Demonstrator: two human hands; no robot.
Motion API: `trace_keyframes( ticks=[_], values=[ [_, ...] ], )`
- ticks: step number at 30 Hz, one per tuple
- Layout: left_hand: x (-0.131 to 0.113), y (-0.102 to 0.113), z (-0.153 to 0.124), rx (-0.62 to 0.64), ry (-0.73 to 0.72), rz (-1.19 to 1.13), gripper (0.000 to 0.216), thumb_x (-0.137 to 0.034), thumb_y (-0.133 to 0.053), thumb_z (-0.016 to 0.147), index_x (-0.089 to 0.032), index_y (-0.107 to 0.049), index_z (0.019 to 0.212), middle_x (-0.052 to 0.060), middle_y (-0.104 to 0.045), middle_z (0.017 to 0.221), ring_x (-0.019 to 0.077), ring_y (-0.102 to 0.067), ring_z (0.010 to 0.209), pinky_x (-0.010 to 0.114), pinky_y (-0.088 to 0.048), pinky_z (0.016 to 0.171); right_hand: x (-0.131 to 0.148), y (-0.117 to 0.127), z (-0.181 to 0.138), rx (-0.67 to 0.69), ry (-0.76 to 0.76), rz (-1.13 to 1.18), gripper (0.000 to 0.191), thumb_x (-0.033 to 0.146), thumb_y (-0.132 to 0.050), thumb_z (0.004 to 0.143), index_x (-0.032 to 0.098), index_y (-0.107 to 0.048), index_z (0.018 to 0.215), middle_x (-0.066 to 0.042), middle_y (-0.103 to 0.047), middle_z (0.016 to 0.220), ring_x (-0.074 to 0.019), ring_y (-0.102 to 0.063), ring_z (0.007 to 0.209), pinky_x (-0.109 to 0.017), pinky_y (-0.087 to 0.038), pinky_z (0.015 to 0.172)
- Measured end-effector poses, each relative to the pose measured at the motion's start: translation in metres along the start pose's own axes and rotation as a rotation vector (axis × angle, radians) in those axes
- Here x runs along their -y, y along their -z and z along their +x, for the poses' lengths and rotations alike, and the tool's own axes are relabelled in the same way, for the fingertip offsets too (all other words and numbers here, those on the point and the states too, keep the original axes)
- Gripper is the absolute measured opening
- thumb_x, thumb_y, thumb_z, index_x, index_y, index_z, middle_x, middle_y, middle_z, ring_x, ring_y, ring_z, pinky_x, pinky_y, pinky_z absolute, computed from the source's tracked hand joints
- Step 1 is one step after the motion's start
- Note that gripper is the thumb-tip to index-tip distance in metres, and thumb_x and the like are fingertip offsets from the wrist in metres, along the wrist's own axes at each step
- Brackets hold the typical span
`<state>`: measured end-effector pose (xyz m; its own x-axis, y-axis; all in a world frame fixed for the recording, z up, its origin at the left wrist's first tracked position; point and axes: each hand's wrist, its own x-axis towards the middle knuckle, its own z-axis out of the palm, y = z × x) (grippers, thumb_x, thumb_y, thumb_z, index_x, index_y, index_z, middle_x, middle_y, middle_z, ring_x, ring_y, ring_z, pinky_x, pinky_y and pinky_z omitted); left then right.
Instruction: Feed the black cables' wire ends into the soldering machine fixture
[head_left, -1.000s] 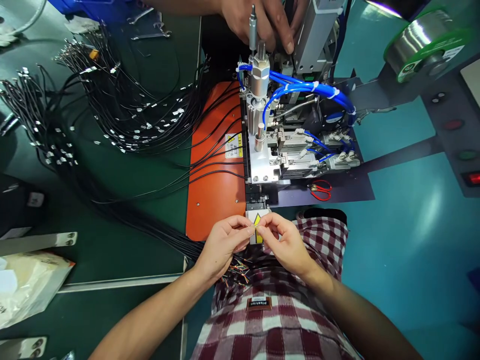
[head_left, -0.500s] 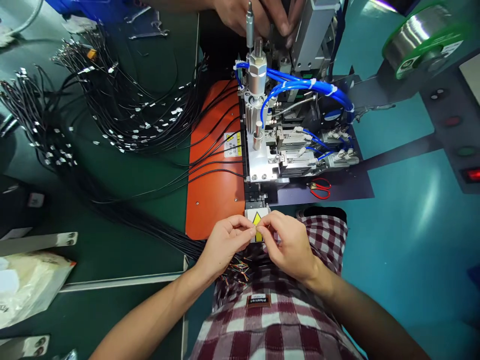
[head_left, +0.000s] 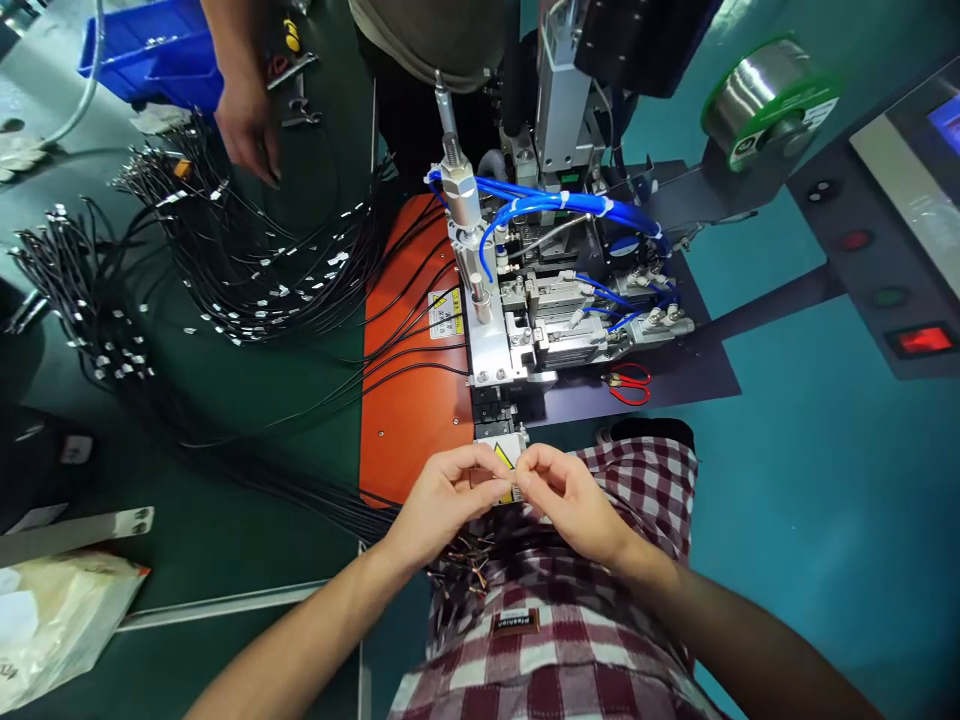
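Worktop [head_left: 247, 545] at left; beyond its right edge, a label [head_left: 503, 456] sits beneath the left hand [head_left: 450, 492] and right hand [head_left: 566, 492]. Thumb and fingers together on each; anything pinched is too small to tell. Judged step: fine fingerwork; next move calls for steadiness. Cables [head_left: 341, 508] cross that edge.

We see the co-worker's hand [head_left: 246, 130] gone from the far end of the pneumatic machine [head_left: 491, 352], where it was half a second ago; it now hangs over the green worktop [head_left: 217, 385], between the black cables [head_left: 202, 255] and the wrenches [head_left: 294, 70]. Our view has shifted, so the machine and the solder spool [head_left: 761, 90] sit further left in it. We also now see the co-worker's shirt [head_left: 442, 38], more of the blue bin [head_left: 184, 85], a yellow tool handle [head_left: 292, 37] and part of a blue-lit screen [head_left: 949, 125].
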<state>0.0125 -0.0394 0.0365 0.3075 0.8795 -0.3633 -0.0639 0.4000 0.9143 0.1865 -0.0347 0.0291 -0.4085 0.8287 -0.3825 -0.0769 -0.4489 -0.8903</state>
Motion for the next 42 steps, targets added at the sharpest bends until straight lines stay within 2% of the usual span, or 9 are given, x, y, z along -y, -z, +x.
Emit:
trace_keyframes(
  ticks=[3,5,7,9,12,15,18,27,42],
  values=[
    [-0.007,0.0,0.013,-0.018,0.071,-0.065,0.013,-0.029,-0.07,0.079,-0.017,-0.065,0.08,-0.001,-0.053,0.078,0.0034,-0.035,0.05,0.018,-0.026,0.044,0.002,0.006,0.013,-0.052,0.081,-0.106,0.023,0.034,-0.057,0.087,0.018,-0.052,0.072,0.004,-0.045,0.063,-0.0089,-0.038,0.056,-0.023,-0.032,0.052],
    [-0.011,0.0,0.017,-0.049,0.043,-0.014,0.015,-0.03,-0.069,0.079,-0.018,-0.064,0.085,0.001,-0.054,0.087,0.0042,-0.041,0.053,0.018,-0.032,0.046,0.002,0.011,0.022,-0.066,0.108,-0.155,0.02,0.031,-0.056,0.087,0.018,-0.052,0.073,0.004,-0.046,0.065,-0.0092,-0.04,0.057,-0.023,-0.034,0.053],
    [-0.013,0.002,0.02,-0.131,-0.004,0.102,0.021,-0.029,-0.068,0.08,-0.021,-0.061,0.098,0.002,-0.054,0.095,0.0064,-0.047,0.057,0.02,-0.04,0.051,0.001,0.016,0.031,-0.097,0.111,-0.184,0.017,0.029,-0.055,0.087,0.018,-0.053,0.075,0.003,-0.046,0.065,-0.0097,-0.04,0.058,-0.023,-0.034,0.054],
    [-0.01,0.005,0.022,-0.199,-0.111,0.327,0.021,-0.024,-0.063,0.084,-0.022,-0.059,0.104,0.003,-0.055,0.096,0.0103,-0.054,0.067,0.023,-0.047,0.062,0.0,0.022,0.039,-0.131,0.104,-0.201,0.016,0.03,-0.055,0.087,0.018,-0.054,0.076,0.003,-0.046,0.065,-0.0101,-0.041,0.057,-0.023,-0.034,0.053],
    [-0.001,0.014,0.025,-0.181,-0.362,0.737,0.015,-0.016,-0.053,0.089,-0.019,-0.063,0.1,0.005,-0.057,0.093,0.015,-0.057,0.085,0.026,-0.048,0.077,-0.002,0.03,0.049,-0.148,0.098,-0.229,0.017,0.031,-0.056,0.086,0.018,-0.055,0.076,0.003,-0.047,0.064,-0.0105,-0.041,0.056,-0.023,-0.034,0.052],
    [0.008,0.026,0.031,-0.116,-0.572,1.025,0.028,-0.01,-0.045,0.092,-0.015,-0.062,0.112,0.008,-0.056,0.093,0.0151,-0.057,0.083,0.025,-0.05,0.073,-0.005,0.034,0.058,-0.148,0.096,-0.254,0.017,0.031,-0.056,0.085,0.018,-0.055,0.076,0.004,-0.046,0.061,-0.0103,-0.04,0.054,-0.023,-0.034,0.051],
    [0.012,0.035,0.038,-0.045,-0.66,1.189,0.033,-0.009,-0.041,0.092,-0.011,-0.061,0.117,0.01,-0.055,0.094,0.0151,-0.058,0.081,0.024,-0.051,0.069,-0.009,0.037,0.063,-0.164,0.115,-0.288,0.016,0.03,-0.055,0.085,0.017,-0.056,0.077,0.003,-0.047,0.062,-0.0105,-0.041,0.055,-0.023,-0.035,0.052],
    [0.017,0.039,0.046,-0.076,-0.721,1.295,0.034,-0.015,-0.041,0.093,-0.014,-0.065,0.118,0.009,-0.052,0.089,0.016,-0.057,0.077,0.027,-0.054,0.064,-0.016,0.037,0.065,-0.199,0.131,-0.393,0.017,0.03,-0.054,0.087,0.017,-0.057,0.078,0.001,-0.053,0.066,-0.0118,-0.046,0.06,-0.024,-0.039,0.056],
    [0.019,0.038,0.049,-0.094,-0.688,1.285,0.034,-0.013,-0.044,0.091,-0.015,-0.065,0.117,0.01,-0.054,0.089,0.0162,-0.059,0.074,0.028,-0.056,0.063,-0.02,0.037,0.067,-0.231,0.115,-0.422,0.019,0.033,-0.054,0.088,0.017,-0.058,0.08,0.001,-0.055,0.066,-0.0119,-0.048,0.059,-0.024,-0.039,0.055]
  ],
)
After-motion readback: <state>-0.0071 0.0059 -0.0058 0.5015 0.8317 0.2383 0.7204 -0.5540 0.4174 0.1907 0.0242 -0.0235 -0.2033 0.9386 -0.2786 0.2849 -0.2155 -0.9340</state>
